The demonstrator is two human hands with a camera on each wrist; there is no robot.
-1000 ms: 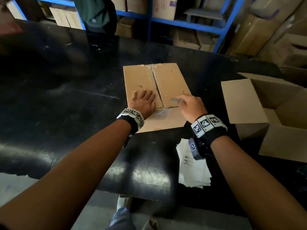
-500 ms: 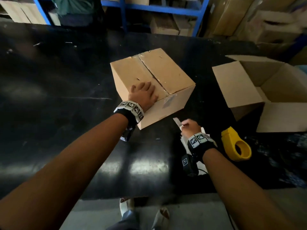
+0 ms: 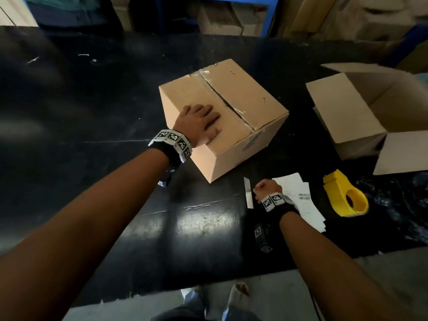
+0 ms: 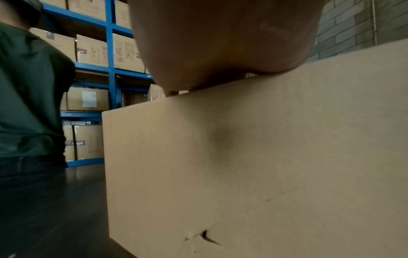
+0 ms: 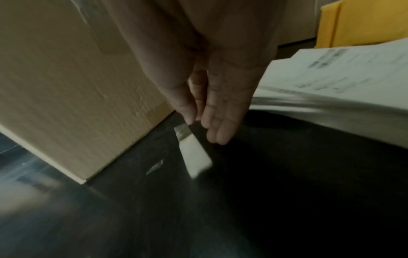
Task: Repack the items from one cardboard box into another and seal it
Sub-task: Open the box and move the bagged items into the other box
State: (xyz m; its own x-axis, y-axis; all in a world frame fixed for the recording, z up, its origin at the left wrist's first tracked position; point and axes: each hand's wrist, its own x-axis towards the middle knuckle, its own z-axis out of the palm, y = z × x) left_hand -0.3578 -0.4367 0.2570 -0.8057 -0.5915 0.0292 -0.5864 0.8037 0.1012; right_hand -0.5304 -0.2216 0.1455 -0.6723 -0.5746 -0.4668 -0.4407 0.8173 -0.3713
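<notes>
closed box under the left palm, blade in the right

blue shelving [image 3: 266, 10] stacked with cartons runs behind a black desk [image 3: 92, 107], whose whole left half lies bare and whose near edge cuts across just in front of the person's shoes. the closed cardboard box [image 3: 243, 98] sits near the desk's middle, turned so one corner points toward the person, its top seam slit under torn tape. the left hand [image 3: 199, 122] lies flat on the box's near left flap, fingers straight, heel at the box's edge. the right hand [image 3: 266, 188] is just off the box's near corner, fingers pinched on a small flat blade [image 3: 248, 191]; the wrist view is blurred, so it may be a cutter or only a strip. under that wrist lies a stack of printed sheets [image 3: 301, 195]. a yellow tape dispenser [image 3: 345, 193] stands just right of the sheets. the open empty box [image 3: 361, 112] sits at the desk's right side, apart from the closed one, a dark strip of desk between them.
</notes>
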